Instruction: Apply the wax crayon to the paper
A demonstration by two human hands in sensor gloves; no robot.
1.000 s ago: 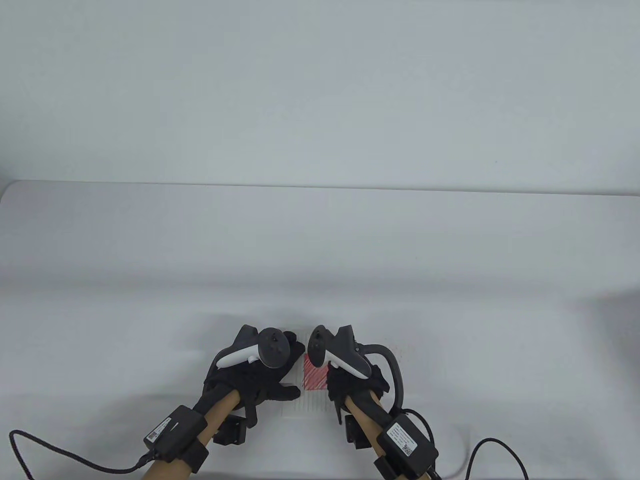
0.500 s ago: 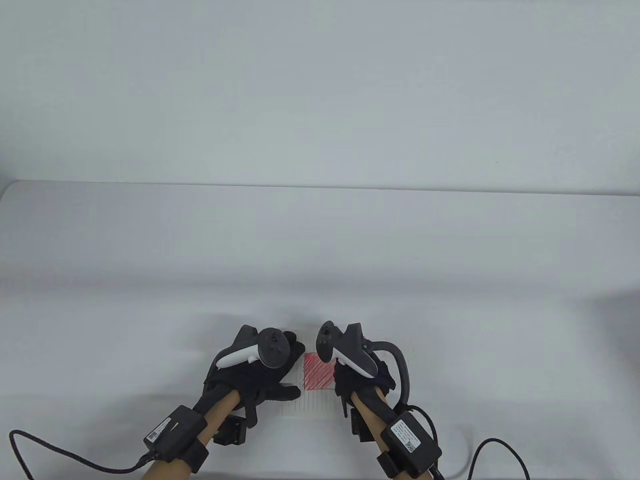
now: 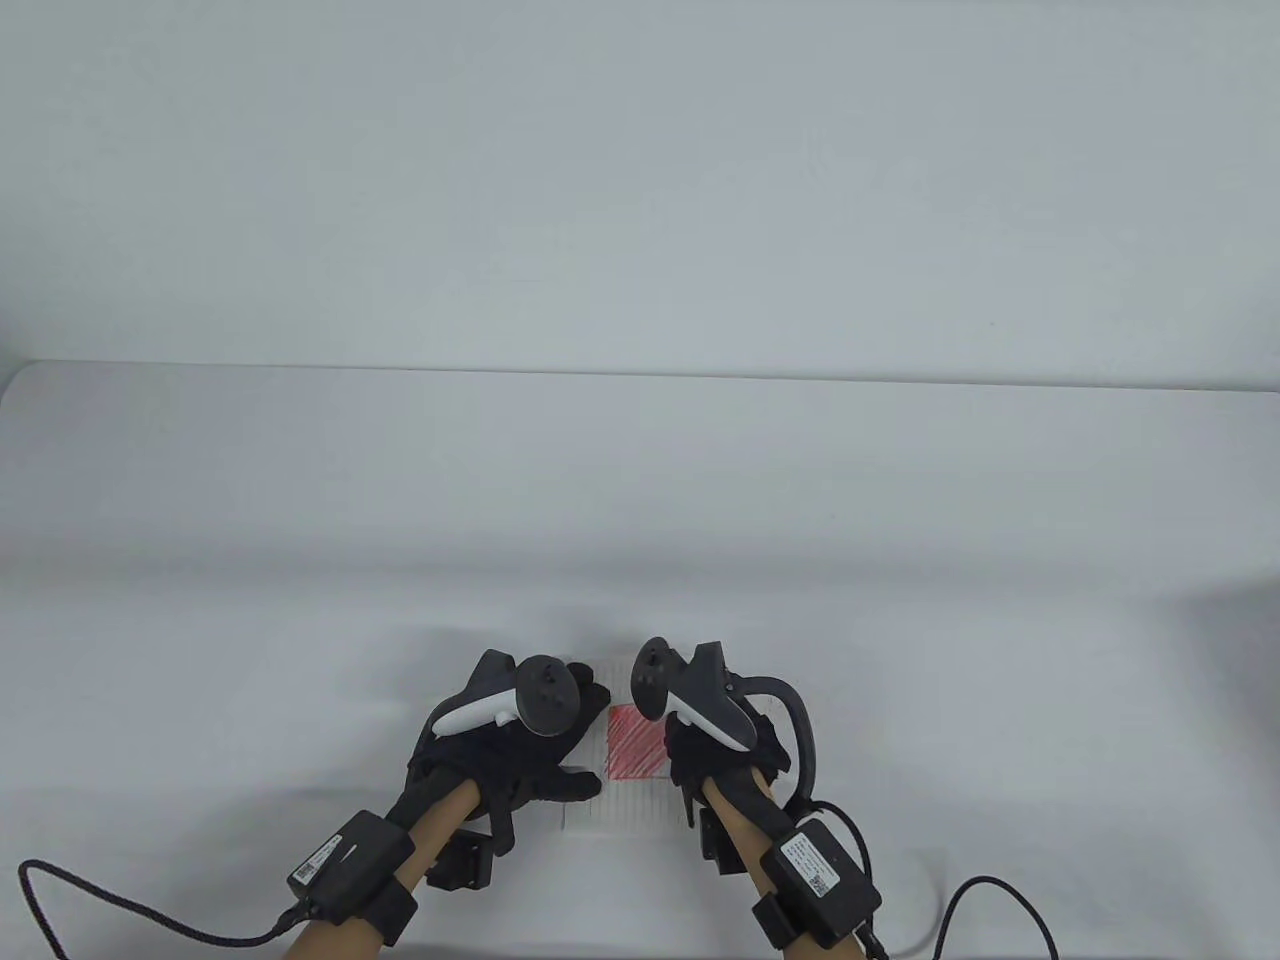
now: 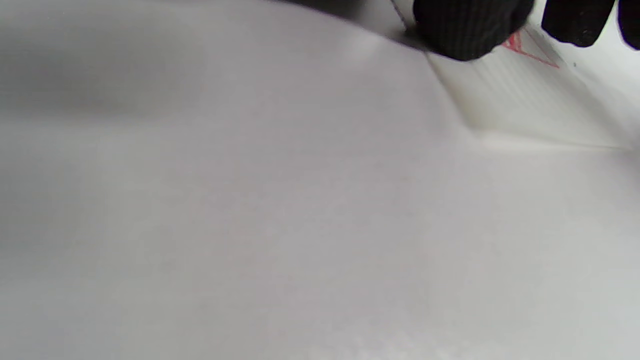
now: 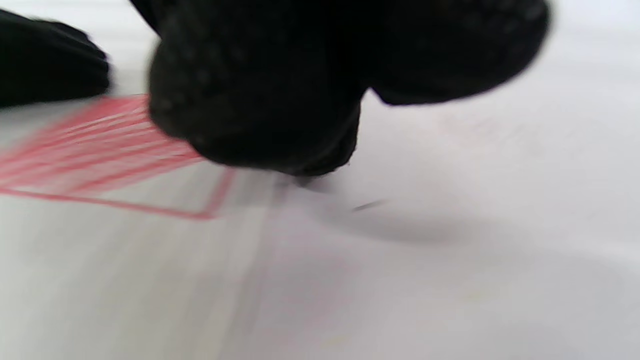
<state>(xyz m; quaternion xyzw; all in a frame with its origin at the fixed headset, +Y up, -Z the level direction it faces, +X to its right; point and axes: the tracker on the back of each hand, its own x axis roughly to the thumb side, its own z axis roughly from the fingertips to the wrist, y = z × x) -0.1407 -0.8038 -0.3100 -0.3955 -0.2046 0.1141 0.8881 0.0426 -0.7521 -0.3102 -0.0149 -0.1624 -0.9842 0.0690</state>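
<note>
The table view shows both gloved hands low at the near edge of the white table (image 3: pixel 640 500), with a small sheet of ruled paper (image 3: pixel 625 805) lying between them. A red hatched square (image 3: pixel 636 754) occupies the upper part of the sheet. The left hand (image 3: pixel 520 745) rests on the paper's left edge, fingers spread flat, the thumb extended toward the sheet; it is open and pressing rather than gripping. The right hand (image 3: pixel 715 755) sits at the paper's right edge, beside the red square, its fingers curled downward under the tracker. The crayon itself is not visible in this view. The left wrist view adds the paper's near corner (image 4: pixel 520 110) and a sliver of the red marking (image 4: pixel 520 45), with gloved fingertips (image 4: pixel 467 27) down on the sheet's edge; most of that frame is bare table. The right wrist view, blurred, shows the red square (image 5: pixel 100 150) with its outline and hatching, and the bunched right fingers (image 5: pixel 260 90) low over its right corner. The fingers appear closed together, but the crayon is hidden by them, so whether they hold it cannot be confirmed. A dark smear beneath the fingers is too blurred to identify.
</note>
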